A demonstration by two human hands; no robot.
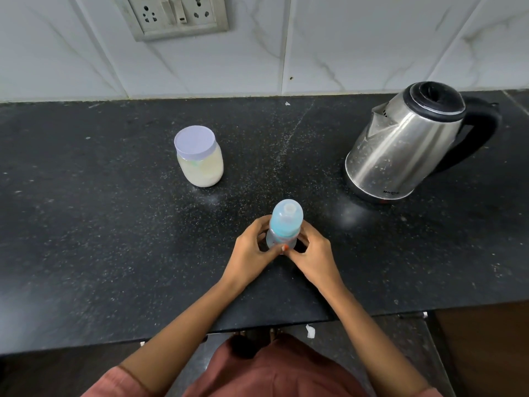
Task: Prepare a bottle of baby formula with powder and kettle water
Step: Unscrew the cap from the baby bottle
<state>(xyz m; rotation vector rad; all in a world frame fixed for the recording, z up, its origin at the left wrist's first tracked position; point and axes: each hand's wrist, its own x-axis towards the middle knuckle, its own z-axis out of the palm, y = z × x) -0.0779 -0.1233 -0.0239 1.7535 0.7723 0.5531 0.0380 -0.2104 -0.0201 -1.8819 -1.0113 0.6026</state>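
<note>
A rust-red garment (272,373) lies lowest in view, below the black speckled stone tabletop (86,224). Towards the left stands a clear jar of cream powder with a white lid (200,161). Near the front edge, the left hand (252,250) and right hand (315,253) curl their fingers round the base of an upright clear baby bottle with a pale blue cap (286,217). At far right stands a steel kettle with a black lid and handle (406,144).

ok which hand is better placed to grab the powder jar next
Left, probably. The powder jar stands beyond and left of the bottle, nearer the left hand; the right hand would have to cross the bottle. Both hands grip it now.
</note>
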